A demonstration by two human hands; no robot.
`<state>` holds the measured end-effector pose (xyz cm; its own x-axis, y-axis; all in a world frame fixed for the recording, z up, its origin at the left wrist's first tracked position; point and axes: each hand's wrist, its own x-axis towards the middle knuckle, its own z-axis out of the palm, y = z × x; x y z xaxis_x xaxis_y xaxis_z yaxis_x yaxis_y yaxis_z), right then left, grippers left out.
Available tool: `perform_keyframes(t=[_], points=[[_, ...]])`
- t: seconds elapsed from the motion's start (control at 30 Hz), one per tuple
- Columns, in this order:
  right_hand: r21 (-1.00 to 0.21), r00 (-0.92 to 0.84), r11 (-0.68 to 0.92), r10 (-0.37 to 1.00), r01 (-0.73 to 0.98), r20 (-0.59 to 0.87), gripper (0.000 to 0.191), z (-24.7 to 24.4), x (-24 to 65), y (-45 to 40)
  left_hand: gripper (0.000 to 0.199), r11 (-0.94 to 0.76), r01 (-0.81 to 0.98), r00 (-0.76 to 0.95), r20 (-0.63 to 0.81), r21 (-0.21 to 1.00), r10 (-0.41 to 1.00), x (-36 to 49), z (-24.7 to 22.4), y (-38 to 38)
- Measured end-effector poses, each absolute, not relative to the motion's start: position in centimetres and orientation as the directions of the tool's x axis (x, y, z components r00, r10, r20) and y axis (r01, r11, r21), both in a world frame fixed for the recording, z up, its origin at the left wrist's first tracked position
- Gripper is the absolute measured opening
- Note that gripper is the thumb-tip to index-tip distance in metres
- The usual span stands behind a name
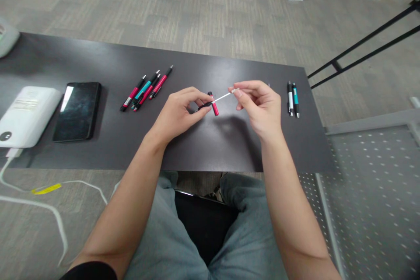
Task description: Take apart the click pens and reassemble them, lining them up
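Between thumb and fingers, my left hand (179, 113) pinches a black pen part (205, 105). A thin white pen refill (222, 97) reaches from that part toward my right hand (262, 107), whose fingertips are closed on its far end. Whether the refill sits inside the black part or only meets its tip, I cannot tell. Just beyond and below the refill, a red pen barrel (215, 108) lies on the dark table (210, 148), close to my left fingertips. Both hands are held over the table.
Several red and teal pens (144, 89) lie to the left. A white pen (290, 98) and a teal pen (295, 99) lie at the right. Farther left are a black phone-like device (78, 111) and a white power bank (28, 113) with a cable (15, 153).
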<state>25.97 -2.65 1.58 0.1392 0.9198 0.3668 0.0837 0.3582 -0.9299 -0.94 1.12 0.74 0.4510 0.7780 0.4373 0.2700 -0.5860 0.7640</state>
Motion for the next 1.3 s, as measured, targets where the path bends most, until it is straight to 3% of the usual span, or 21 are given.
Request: perform_keyframes(t=[0.37,0.7,1.07,1.3], points=[[-0.914,0.192,0.397,0.894,0.078,0.405,0.039,2.2,26.5,-3.1,0.020,-0.618,0.260,0.457,0.469,0.742,0.756,-0.9,0.8,1.2],[-0.939,0.123,0.325,0.933,0.108,0.337,0.044,1.4,25.9,-3.0,0.020,-0.611,0.260,0.464,0.458,0.747,0.758,-1.0,0.8,1.3],[-0.881,0.090,0.431,0.887,0.194,0.453,0.039,1.1,26.2,-3.1,0.019,-0.633,0.234,0.481,0.478,0.738,0.735,-1.0,0.8,1.2],[-0.893,0.078,0.418,0.897,0.164,0.434,0.037,1.0,26.1,-3.1,0.021,-0.644,0.247,0.475,0.489,0.724,0.732,-0.9,0.7,1.1]])
